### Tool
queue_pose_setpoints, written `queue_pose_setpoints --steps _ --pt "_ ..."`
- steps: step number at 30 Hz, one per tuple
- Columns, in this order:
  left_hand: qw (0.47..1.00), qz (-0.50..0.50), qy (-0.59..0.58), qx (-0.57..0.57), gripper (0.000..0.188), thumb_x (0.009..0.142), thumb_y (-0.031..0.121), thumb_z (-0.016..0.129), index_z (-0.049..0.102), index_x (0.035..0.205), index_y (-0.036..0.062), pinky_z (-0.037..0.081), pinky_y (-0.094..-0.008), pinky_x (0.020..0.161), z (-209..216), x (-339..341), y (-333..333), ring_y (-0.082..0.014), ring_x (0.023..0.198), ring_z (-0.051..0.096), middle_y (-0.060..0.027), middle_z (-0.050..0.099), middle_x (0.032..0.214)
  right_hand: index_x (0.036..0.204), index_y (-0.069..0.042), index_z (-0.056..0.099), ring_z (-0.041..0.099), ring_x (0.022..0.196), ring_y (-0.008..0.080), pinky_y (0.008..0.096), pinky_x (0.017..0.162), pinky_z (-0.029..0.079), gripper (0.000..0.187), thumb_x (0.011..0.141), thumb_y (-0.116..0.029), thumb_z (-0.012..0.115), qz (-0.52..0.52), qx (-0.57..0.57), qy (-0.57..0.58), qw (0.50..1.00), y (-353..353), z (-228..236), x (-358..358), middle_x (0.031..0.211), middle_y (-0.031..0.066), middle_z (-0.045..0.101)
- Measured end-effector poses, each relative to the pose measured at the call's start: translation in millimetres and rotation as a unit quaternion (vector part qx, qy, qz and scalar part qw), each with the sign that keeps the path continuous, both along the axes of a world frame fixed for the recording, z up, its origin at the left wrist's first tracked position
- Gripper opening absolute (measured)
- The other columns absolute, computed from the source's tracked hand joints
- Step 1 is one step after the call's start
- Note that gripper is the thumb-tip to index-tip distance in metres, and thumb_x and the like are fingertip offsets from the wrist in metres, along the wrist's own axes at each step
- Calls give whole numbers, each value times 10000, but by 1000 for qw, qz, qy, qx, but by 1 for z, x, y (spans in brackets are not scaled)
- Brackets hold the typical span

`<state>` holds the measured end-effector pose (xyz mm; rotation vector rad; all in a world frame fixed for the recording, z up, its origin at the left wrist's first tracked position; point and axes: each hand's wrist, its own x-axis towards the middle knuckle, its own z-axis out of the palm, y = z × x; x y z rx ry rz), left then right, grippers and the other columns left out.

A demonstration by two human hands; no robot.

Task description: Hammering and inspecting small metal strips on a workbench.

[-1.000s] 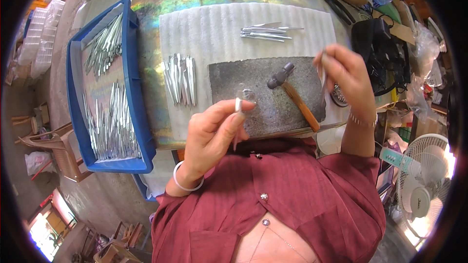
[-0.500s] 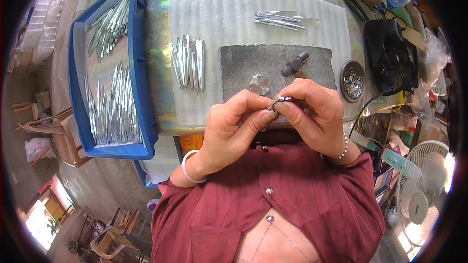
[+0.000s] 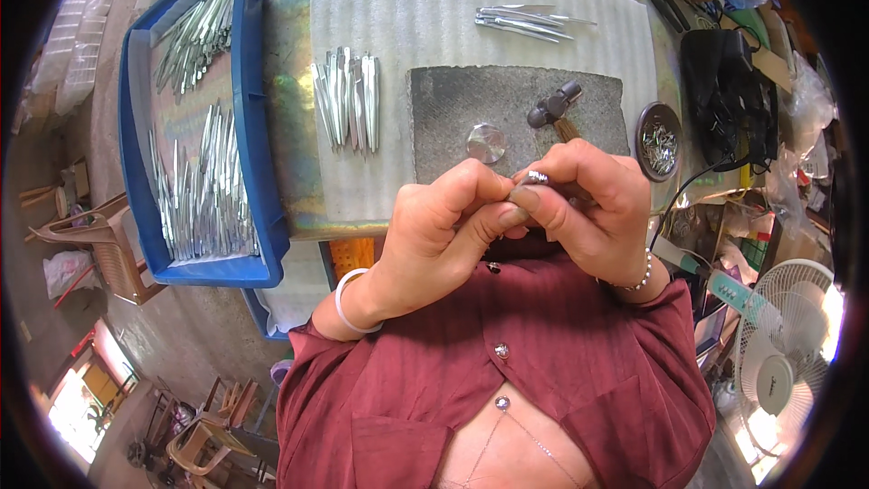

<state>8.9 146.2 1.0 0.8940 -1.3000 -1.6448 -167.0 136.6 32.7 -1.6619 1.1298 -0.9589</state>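
My left hand (image 3: 448,228) and my right hand (image 3: 588,197) meet fingertip to fingertip over the front edge of the table. Both pinch a small shiny metal piece (image 3: 536,177); most of it is hidden by the fingers, so its exact kind cannot be made out. Just beyond them lies a dark grey slab (image 3: 453,95). On the slab rest a round shiny metal disc (image 3: 486,144) and a small hammer (image 3: 554,106), its handle partly behind my right hand. A round dark dish (image 3: 658,172) of tiny silver parts stands to the right.
White foam sheeting (image 3: 398,0) covers the table under a bundle of slim silver metal pieces (image 3: 346,101) and a smaller group of them (image 3: 529,23). A blue tray (image 3: 256,127) at left holds many more. Black cables and a bag (image 3: 711,81) lie at right, beside a fan (image 3: 783,344).
The table and its things sit slightly higher in the picture. My fingers have shifted a little around the small metal piece, and more of the hammer's handle shows.
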Motion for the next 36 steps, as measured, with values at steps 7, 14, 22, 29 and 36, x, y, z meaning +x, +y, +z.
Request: queue_pose_setpoints --steps 7,14,22,29,36 --pt "980 -76 37 180 100 924 79 550 547 931 -20 524 -233 632 -1 4 -17 -129 743 641 -97 656 825 770 -31 569 429 438 15 162 386 307 151 883 -119 617 -30 278 -174 944 -15 -20 0 603 -7 552" --pt "973 -129 -29 189 169 890 151 623 561 921 -3 483 -174 488 -3 7 -31 -63 577 597 -21 609 695 746 -70 574 371 376 11 164 324 247 162 864 -163 635 -35 400 -287 870 -23 -40 -7 576 -16 532" --pt "966 -117 -15 231 173 869 164 650 567 900 16 442 -166 418 2 2 -32 -56 509 565 -7 585 647 752 -72 570 350 370 6 165 319 244 151 869 -151 623 -56 389 -301 869 -16 -43 -6 574 -17 527" --pt "964 -159 -31 210 166 872 158 647 563 884 15 431 -160 409 13 -1 -29 -49 495 561 -12 600 653 765 -68 562 342 373 6 162 330 242 145 873 -152 613 -71 343 -306 885 0 -37 -10 581 -21 518" --pt "961 -193 -64 188 185 862 160 662 558 839 8 424 -159 401 18 -10 -31 -48 483 557 -16 598 629 783 -66 565 360 392 13 157 347 257 134 879 -149 607 -105 322 -321 885 11 -31 -14 599 -10 525"
